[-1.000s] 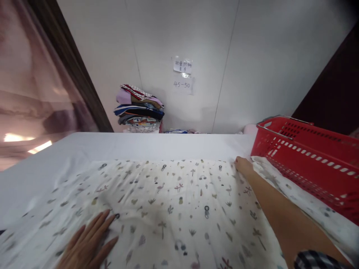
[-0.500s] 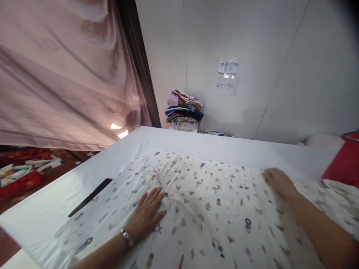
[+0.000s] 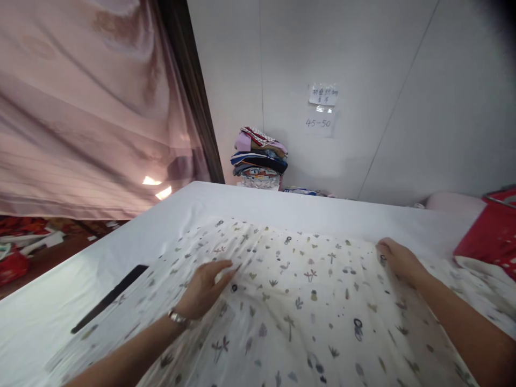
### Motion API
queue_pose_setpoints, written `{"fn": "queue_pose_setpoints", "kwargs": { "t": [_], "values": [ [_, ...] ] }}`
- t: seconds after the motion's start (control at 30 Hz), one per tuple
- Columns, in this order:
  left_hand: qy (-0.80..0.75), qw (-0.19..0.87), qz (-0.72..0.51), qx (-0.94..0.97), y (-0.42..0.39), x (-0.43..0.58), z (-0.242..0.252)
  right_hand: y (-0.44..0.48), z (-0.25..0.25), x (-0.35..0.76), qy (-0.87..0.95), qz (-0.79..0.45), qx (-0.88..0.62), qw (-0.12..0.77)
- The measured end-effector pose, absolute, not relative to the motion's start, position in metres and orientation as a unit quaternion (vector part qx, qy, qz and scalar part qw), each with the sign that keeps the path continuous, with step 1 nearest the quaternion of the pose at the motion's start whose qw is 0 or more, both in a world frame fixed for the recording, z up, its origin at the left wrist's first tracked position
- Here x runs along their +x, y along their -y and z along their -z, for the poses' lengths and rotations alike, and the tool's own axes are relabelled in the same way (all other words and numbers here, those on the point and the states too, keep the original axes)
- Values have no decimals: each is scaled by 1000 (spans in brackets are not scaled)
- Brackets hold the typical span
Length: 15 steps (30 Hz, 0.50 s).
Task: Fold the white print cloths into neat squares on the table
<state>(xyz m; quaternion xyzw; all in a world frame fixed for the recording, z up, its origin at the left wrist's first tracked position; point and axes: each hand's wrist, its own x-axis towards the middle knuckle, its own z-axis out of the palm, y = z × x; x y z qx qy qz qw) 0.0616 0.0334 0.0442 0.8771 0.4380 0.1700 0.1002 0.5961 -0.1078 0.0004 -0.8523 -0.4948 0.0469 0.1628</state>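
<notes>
A white cloth (image 3: 306,322) printed with small palms, pineapples and flamingos is spread over the white table, with creases running through its middle. Above its left-centre part, my left hand (image 3: 204,287), with a metal band at the wrist, pinches a fold of the cloth between thumb and fingers. At the far right edge, the fingers of my right hand (image 3: 397,259) are closed on the cloth's border, and the fabric lifts slightly along that arm. A long black strip (image 3: 110,298) lies by the cloth's left edge.
Folded clothes (image 3: 260,158) are stacked behind the white table (image 3: 226,199), against the wall with paper signs (image 3: 320,110). A pink curtain (image 3: 80,107) hangs at left. A red bag (image 3: 489,231) and more printed cloth (image 3: 475,290) are at right.
My left hand has gone from lying flat on the cloth to pinching a fold of it. My right hand stays at the far right edge, its fingers now closed. The view has shifted slightly.
</notes>
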Motion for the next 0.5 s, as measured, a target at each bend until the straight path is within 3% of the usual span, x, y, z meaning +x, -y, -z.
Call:
{"fn": "queue_pose_setpoints", "kwargs": {
  "t": [0.17,0.33,0.5],
  "values": [
    [-331,84,-212,916,-104,151,-47,109,1,592,538,-35,-830,142],
    [-312,28,-112,943,-155,220,-22,103,6,596,528,-18,-839,129],
    [-292,3,-74,954,-169,224,-19,105,23,598,565,43,-810,152]
  ]
}}
